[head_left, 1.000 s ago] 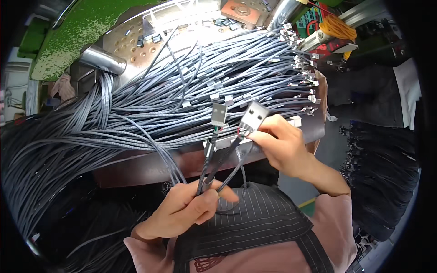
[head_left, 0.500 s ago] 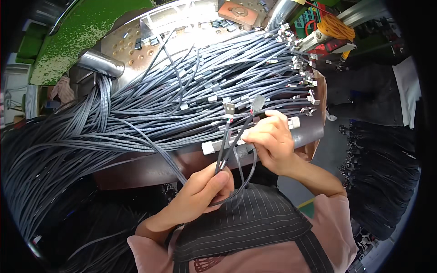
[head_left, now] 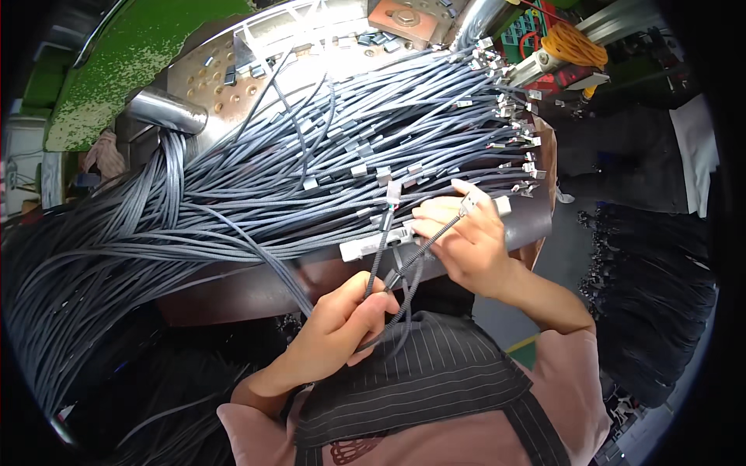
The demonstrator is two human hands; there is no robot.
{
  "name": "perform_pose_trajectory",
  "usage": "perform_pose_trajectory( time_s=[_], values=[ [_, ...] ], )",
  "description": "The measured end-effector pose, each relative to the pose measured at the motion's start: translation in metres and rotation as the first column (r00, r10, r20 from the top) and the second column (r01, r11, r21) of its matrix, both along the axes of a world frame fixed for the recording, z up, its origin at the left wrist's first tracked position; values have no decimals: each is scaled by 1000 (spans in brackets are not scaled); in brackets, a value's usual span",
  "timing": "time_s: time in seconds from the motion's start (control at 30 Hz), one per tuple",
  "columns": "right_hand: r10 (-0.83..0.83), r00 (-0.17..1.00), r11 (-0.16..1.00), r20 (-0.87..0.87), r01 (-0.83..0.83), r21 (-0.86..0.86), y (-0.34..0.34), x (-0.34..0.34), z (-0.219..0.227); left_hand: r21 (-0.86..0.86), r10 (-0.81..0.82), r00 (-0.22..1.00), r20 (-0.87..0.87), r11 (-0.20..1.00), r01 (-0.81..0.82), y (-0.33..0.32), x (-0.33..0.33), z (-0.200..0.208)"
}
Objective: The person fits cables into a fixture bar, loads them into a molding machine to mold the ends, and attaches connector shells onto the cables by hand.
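My left hand (head_left: 342, 320) is closed around two dark braided cables near the front edge of the bench. One cable (head_left: 378, 252) rises from the fist to a metal plug (head_left: 393, 193) with small coloured wires at its base. The second cable (head_left: 427, 247) slants up to the right, its metal plug (head_left: 468, 204) lying in front of the fingers of my right hand. That right hand (head_left: 474, 245) has its fingers stretched out and slightly apart, with no grip on the cable showing. Behind both hands a white bar (head_left: 365, 248) runs along the bench edge.
A thick bundle of grey braided cables (head_left: 256, 210) covers the bench, plug ends fanned out at the right. Beyond it are a metal post (head_left: 167, 109), a copper-coloured block (head_left: 404, 22) and a coil of orange cord (head_left: 573, 44). More dark cables (head_left: 649, 303) hang at the right.
The second cable's plug has swung right and downward, in front of my right hand's fingers. The cables have turned in my left hand, and my right hand's fingers have opened out.
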State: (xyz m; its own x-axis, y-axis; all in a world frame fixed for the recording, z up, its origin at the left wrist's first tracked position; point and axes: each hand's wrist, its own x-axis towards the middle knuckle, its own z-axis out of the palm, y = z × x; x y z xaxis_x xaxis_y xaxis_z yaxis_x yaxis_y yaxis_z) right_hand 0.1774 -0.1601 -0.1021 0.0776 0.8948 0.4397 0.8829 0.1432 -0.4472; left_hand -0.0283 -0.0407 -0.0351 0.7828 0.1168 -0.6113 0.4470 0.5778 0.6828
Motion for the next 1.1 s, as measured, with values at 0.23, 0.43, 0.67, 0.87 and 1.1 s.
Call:
perform_pose_trajectory(
  time_s=[0.23,0.43,0.67,0.87,1.1],
  values=[
    [8,996,997,-92,-1,76,-21,15,23,304,-22,998,-53,952,38,2,-1,2],
    [28,997,992,-69,-36,-124,-21,17,31,475,-168,985,31,870,133,-1,-1,34],
    [-30,995,999,-95,34,38,-17,24,4,475,-213,966,145,872,121,-2,13,37],
    [-36,982,998,-187,46,50,-16,30,-4,326,-132,985,107,941,91,-2,2,20],
    [99,988,993,119,-92,-68,-9,32,30,314,-144,985,95,943,108,-1,2,16]
  ],
)
